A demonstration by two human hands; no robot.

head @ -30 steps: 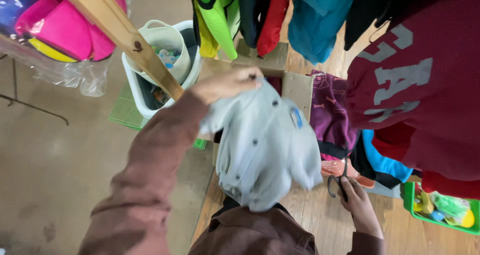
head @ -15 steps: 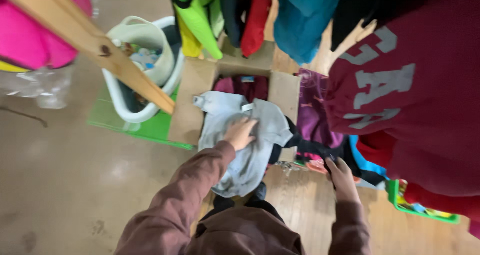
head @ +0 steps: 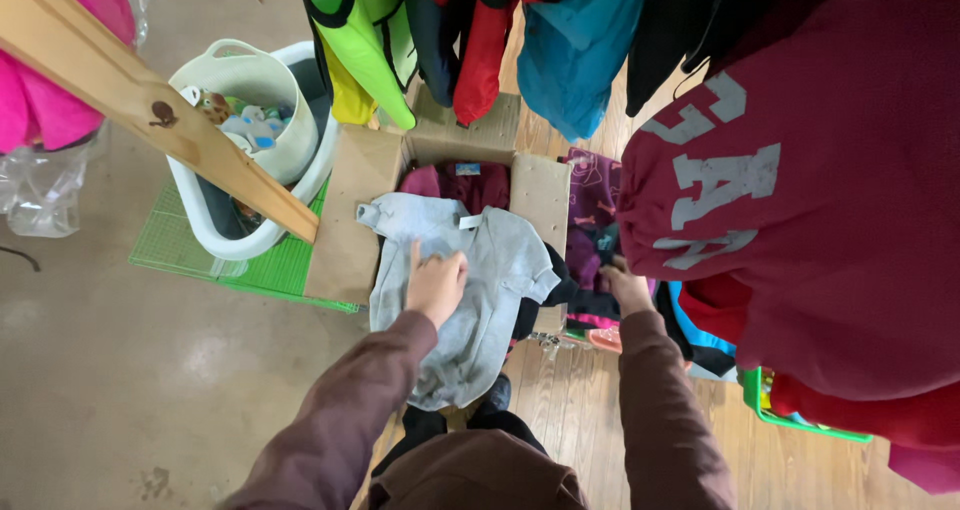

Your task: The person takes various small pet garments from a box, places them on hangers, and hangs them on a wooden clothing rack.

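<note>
A light grey garment (head: 490, 270) lies spread over the open cardboard box (head: 345, 220), hanging down over its near edge. My left hand (head: 435, 285) rests on top of it, fingers curled into the cloth. Inside the box, dark red clothing (head: 470, 182) shows beneath the grey piece. My right hand (head: 628, 288) reaches into a heap of dark and purple clothes (head: 592, 225) just right of the box, and its fingertips are buried in the cloth. Both of my sleeves are brown.
A slanting wooden beam (head: 150, 105) crosses the upper left, over a white basket (head: 245, 95) of small items on a green mat (head: 255, 270). Hanging clothes crowd the top. A large maroon sweatshirt (head: 800, 220) fills the right. A green bin (head: 790, 420) sits lower right.
My left hand has brought the grey garment down from mid-air and laid it over the box. My right hand has moved up into the clothes heap.
</note>
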